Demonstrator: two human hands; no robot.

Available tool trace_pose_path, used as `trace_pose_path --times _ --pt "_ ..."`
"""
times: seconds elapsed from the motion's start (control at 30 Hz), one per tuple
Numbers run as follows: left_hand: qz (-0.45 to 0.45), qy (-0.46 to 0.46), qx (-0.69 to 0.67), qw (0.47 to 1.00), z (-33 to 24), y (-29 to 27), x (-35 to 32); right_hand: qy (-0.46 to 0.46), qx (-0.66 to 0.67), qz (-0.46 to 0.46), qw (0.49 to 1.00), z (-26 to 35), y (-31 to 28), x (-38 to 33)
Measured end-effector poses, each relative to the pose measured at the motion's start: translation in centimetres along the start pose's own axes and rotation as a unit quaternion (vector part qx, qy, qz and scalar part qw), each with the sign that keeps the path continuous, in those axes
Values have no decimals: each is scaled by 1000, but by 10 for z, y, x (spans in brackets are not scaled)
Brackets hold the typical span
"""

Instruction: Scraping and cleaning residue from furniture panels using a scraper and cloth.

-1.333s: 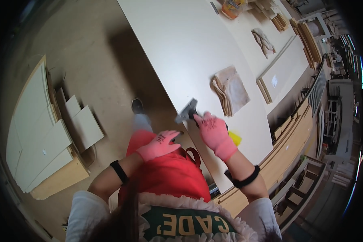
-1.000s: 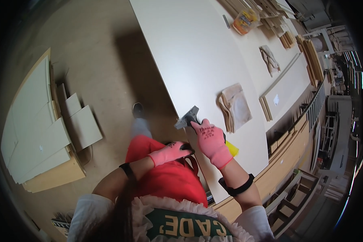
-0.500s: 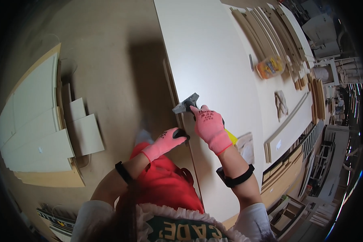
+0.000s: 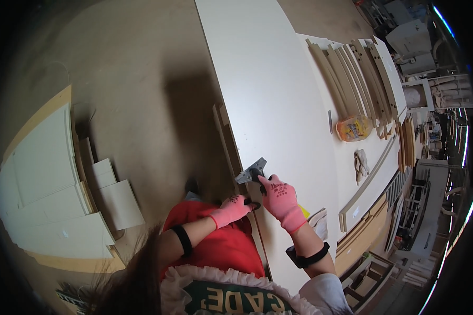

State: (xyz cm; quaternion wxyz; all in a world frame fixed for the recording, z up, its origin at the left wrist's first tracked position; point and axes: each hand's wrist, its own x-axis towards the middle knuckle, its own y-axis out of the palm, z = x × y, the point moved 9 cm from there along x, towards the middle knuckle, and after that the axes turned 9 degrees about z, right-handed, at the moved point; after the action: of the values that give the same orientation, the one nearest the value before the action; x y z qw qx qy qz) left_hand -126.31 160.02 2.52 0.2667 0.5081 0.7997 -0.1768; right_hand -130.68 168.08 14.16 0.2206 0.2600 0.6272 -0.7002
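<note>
- At the near long edge of the white panel (image 4: 278,100) on the table, seen from the head camera, the right hand (image 4: 281,198) in a pink glove is curled around the dark handle of a grey edge scraper (image 4: 251,171), whose flat blade sits right on the panel's edge.
- The left hand (image 4: 232,207), also gloved in pink, is closed with its fingertips pinching something small and dark at the same edge, just below the tool; what it is cannot be told.
- Judging by the position, the tool sits low on the edge, close to the person's body; most of the edge runs away above it, and whether that stretch is finished cannot be read.
- A narrow wooden strip (image 4: 223,136) stands along the edge just ahead of the blade and could get in its way.
- Further across the table lie long wooden slats (image 4: 347,79), an orange packet (image 4: 355,127) and a crumpled rag (image 4: 361,164), all well apart from the hands.
- On the floor to the left rest stacked white offcut boards (image 4: 47,189), clear of the work.
</note>
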Motion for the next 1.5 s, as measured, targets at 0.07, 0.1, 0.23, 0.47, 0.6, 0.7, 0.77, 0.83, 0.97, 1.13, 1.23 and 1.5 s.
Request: trace_pose_path --times 0.07,0.1,0.23,0.47,0.6,0.7,0.77,0.83,0.97,1.13,1.23,1.5 --pt "24 -7 25 999 -1 -3 1 1 4 -6 1000 5 -12 14" --pt "23 -5 26 999 -2 -6 3 1 8 -13 1000 8 -20 24" --pt "93 -15 58 994 -3 -18 7 1 -31 -38 999 22 -71 90" --pt "-81 75 -122 986 -21 -165 18 -12 -81 -7 997 52 -144 194" --pt "-150 90 -145 974 -44 -249 31 -26 -70 -27 997 65 -184 243" --pt "-166 63 -145 973 -65 -298 35 -35 -59 -42 997 75 -214 276" --pt "-167 59 -141 974 -68 -320 47 -40 -52 -38 997 79 -229 293" --pt "-122 34 -153 980 -72 -331 59 -41 -54 -49 996 78 -240 303" --pt "-130 23 -110 985 -66 -356 72 -82 -68 -90 990 75 -225 276" --pt "-105 10 -112 988 -72 -362 78 -39 -38 -23 998 74 -222 270" --pt "-91 52 -119 987 -77 -368 83 -31 -38 -28 998 79 -241 296" --pt "-164 71 -181 967 -86 -456 102 -24 -67 3 997 101 -296 369"
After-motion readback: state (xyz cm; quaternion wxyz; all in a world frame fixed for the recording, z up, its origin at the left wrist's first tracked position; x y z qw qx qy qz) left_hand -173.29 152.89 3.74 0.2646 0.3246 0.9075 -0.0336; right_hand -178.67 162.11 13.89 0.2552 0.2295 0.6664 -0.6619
